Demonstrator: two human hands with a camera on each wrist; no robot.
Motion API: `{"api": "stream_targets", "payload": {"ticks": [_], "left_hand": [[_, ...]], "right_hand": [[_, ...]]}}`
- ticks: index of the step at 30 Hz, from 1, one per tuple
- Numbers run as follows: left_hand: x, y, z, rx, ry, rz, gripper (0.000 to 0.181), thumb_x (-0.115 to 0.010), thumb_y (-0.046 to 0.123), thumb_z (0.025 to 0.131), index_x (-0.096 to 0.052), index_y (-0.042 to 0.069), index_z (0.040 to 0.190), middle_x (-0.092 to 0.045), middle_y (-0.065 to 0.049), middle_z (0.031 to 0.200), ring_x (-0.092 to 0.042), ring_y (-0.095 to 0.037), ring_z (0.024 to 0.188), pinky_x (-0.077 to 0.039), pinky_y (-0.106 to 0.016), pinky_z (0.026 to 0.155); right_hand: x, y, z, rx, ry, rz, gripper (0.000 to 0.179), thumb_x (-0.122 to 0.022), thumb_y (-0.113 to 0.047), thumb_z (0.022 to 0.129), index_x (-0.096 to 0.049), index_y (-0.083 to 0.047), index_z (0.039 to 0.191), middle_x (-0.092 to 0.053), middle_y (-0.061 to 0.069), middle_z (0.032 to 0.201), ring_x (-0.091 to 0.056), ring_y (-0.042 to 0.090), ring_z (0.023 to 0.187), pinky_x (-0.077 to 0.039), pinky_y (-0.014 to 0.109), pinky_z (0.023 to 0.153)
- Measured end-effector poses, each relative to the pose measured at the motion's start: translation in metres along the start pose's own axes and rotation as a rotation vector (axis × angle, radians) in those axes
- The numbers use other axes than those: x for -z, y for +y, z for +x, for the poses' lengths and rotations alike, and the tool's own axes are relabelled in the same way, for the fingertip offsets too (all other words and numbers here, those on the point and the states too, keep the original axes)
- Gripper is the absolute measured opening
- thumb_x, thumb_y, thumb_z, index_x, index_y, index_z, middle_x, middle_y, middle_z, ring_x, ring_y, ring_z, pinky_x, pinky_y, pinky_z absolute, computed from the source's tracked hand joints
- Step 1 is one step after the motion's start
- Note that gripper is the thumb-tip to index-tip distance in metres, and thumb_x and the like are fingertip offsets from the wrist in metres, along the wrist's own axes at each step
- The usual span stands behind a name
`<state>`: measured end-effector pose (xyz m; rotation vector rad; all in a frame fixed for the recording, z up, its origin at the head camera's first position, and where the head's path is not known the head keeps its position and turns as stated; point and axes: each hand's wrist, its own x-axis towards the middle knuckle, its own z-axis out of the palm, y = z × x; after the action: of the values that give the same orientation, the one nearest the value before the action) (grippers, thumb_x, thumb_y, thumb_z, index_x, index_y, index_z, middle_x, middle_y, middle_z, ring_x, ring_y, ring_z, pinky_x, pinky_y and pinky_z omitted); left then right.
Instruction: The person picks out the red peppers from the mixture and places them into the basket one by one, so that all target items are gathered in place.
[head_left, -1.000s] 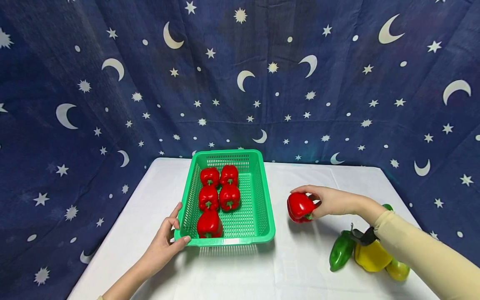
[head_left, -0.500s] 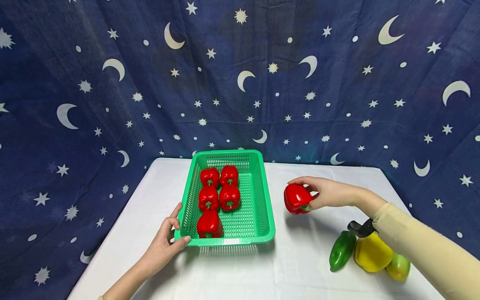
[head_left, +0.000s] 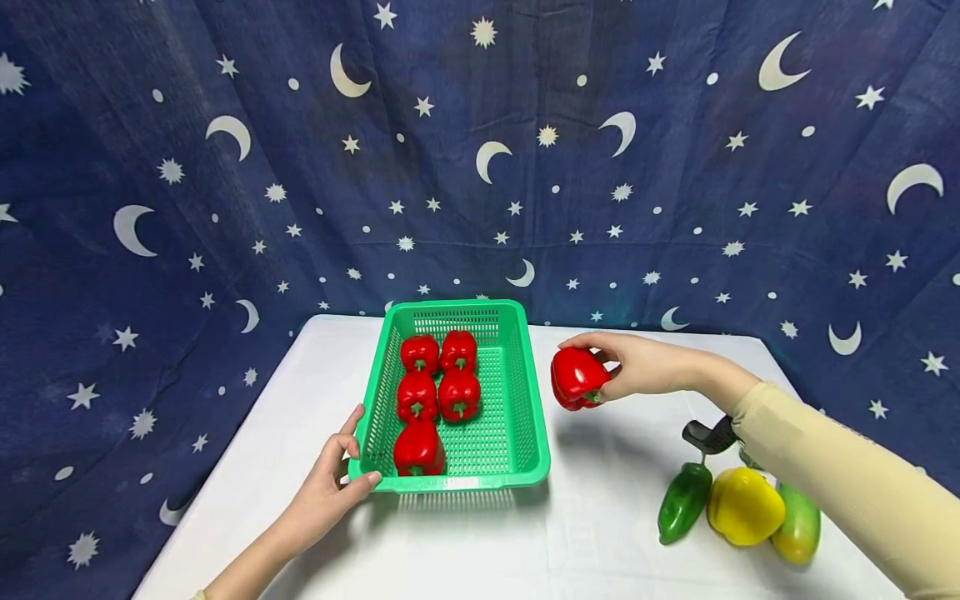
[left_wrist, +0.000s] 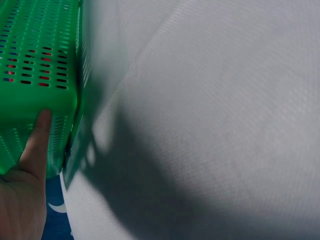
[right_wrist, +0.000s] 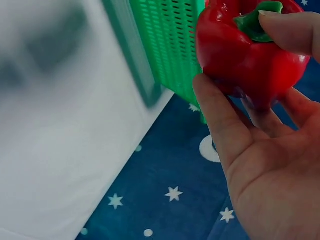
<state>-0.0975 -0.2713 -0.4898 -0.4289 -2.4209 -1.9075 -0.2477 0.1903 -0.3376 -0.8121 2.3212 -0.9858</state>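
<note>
In the head view my right hand (head_left: pixel 648 364) holds a red bell pepper (head_left: pixel 577 377) above the table, just right of the green basket (head_left: pixel 536 417). The right wrist view shows the thumb (right_wrist: pixel 287 32) on the pepper's green stem and the fingers (right_wrist: pixel 220 112) round its body. My left hand (head_left: pixel 322 492) grips the basket's near left corner, thumb at the front rim. One of its fingers (left_wrist: pixel 37 145) lies along the basket wall in the left wrist view. Inside the basket, several red bell peppers (head_left: pixel 417 396) sit on the left side in two columns.
At the right, under my right forearm, a green pepper (head_left: pixel 685 502), a yellow bell pepper (head_left: pixel 746 506) and a green-yellow oval fruit (head_left: pixel 797 525) lie on the white tablecloth (head_left: pixel 600 533). A dark blue curtain (head_left: pixel 570 167) with moons and stars hangs behind the table.
My right hand has moved left and toward the back with the red bell pepper, closer to the basket's right rim. The left hand and the basket have stayed put.
</note>
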Motion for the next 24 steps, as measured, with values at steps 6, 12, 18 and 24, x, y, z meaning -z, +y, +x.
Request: {"api": "stream_targets", "payload": {"ticks": [6, 12, 18, 24], "left_hand": [[0.0, 0.0, 0.0, -0.005, 0.003, 0.003, 0.034, -0.064, -0.003, 0.097, -0.033, 0.005, 0.106, -0.008, -0.004, 0.171, -0.046, -0.055, 0.127, -0.054, -0.036, 0.08], [0.0, 0.0, 0.0, -0.01, 0.006, -0.002, 0.033, -0.064, -0.003, 0.097, -0.033, 0.005, 0.105, -0.009, -0.005, 0.171, -0.047, -0.054, 0.126, -0.054, -0.036, 0.079], [0.0, 0.0, 0.0, -0.007, 0.001, -0.012, 0.033, -0.064, -0.004, 0.097, -0.033, 0.004, 0.105, -0.008, -0.004, 0.171, -0.048, -0.053, 0.124, -0.054, -0.036, 0.079], [0.0, 0.0, 0.0, -0.003, 0.003, -0.006, 0.033, -0.064, -0.004, 0.097, -0.033, 0.004, 0.105, -0.009, -0.003, 0.171, -0.048, -0.053, 0.124, -0.054, -0.036, 0.08]], "right_hand": [[-0.003, -0.015, 0.011, 0.004, -0.004, -0.012, 0.072, -0.079, -0.008, 0.083, -0.05, -0.024, 0.146, -0.059, 0.006, 0.132, -0.061, 0.027, 0.113, -0.056, 0.037, 0.086], [-0.011, -0.027, 0.023, 0.056, -0.023, -0.021, 0.069, -0.076, -0.004, 0.082, -0.053, -0.021, 0.144, -0.059, 0.004, 0.132, -0.059, 0.027, 0.115, -0.056, 0.037, 0.087], [-0.021, -0.037, 0.037, 0.075, -0.046, -0.006, 0.069, -0.078, -0.005, 0.081, -0.052, -0.017, 0.145, -0.057, 0.006, 0.133, -0.056, 0.028, 0.117, -0.057, 0.037, 0.085], [-0.031, -0.045, 0.049, 0.079, -0.088, 0.01, 0.07, -0.076, -0.004, 0.08, -0.051, -0.017, 0.145, -0.058, 0.005, 0.13, -0.057, 0.027, 0.116, -0.057, 0.037, 0.084]]}}
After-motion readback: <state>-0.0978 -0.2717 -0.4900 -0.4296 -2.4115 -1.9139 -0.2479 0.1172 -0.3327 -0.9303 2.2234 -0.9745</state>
